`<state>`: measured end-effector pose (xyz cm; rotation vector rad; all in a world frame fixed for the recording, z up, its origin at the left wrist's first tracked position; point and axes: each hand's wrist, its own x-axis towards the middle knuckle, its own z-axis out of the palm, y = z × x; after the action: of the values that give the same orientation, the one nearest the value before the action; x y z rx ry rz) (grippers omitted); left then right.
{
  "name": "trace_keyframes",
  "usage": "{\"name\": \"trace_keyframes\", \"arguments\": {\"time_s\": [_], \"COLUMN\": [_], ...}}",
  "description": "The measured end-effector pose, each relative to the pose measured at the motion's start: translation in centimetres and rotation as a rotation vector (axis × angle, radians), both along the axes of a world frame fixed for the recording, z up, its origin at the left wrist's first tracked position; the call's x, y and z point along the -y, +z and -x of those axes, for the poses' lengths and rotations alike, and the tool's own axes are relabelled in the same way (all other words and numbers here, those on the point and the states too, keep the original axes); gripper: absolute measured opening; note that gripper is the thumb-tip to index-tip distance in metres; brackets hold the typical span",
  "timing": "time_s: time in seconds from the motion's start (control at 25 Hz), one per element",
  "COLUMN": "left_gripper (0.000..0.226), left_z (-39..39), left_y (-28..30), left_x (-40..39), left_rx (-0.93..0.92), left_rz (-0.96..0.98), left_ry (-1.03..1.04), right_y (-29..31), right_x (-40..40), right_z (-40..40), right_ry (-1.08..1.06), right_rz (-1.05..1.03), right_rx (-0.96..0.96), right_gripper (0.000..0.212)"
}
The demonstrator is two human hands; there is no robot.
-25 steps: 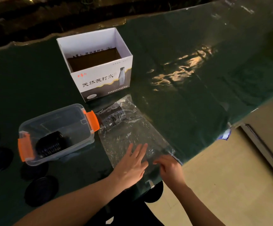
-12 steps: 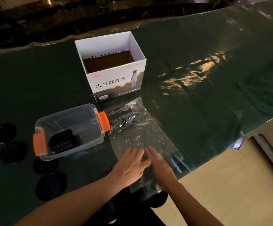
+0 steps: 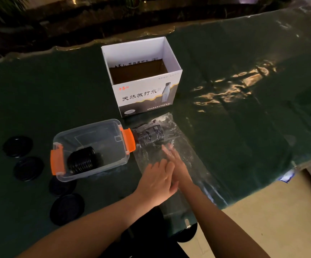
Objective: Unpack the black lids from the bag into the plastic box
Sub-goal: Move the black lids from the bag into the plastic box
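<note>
Both hands lie flat on the clear plastic bag (image 3: 171,161), which is spread on the dark green worktop (image 3: 244,127). The left hand (image 3: 157,180) rests with straight fingers (image 3: 166,165) close together, holding nothing. The right hand (image 3: 177,164) reaches further up the bag, its fingers (image 3: 167,149) straight and blurred, partly overlapped by the left hand.

Just beyond the right fingers, a stack of black lids (image 3: 149,135) lies on its side inside the bag's far end. Left of both hands stands the plastic box (image 3: 95,135) with orange clips, holding another stack of lids (image 3: 82,160). Loose black discs (image 3: 29,168) lie further left. Beyond the bag stands an open white carton (image 3: 147,94).
</note>
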<state>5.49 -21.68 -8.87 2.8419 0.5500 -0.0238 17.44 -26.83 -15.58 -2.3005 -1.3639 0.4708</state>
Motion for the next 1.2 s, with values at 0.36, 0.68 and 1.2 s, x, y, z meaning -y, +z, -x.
{"name": "trace_keyframes", "arguments": {"time_s": [0.36,0.68,1.2], "left_gripper": [0.052,0.055,0.049], "left_z": [0.0,-0.5,-0.3], "left_y": [0.4,-0.9,-1.3], "left_x": [-10.5,-12.3,-13.4], "left_rx": [-0.182,-0.274,-0.207], "left_rz": [-0.176,-0.205,-0.204], "left_ry": [0.055,0.013,0.012], "right_y": [0.2,-0.9,0.5], "right_x": [-8.1,-9.5,-9.8], "right_z": [-1.8,-2.7,-2.2], "right_ry": [-0.35,-0.356,-0.27], "right_rz": [0.061,0.026,0.031], "right_rx": [-0.503,-0.509,-0.334], "right_gripper": [0.071,0.057,0.061]}}
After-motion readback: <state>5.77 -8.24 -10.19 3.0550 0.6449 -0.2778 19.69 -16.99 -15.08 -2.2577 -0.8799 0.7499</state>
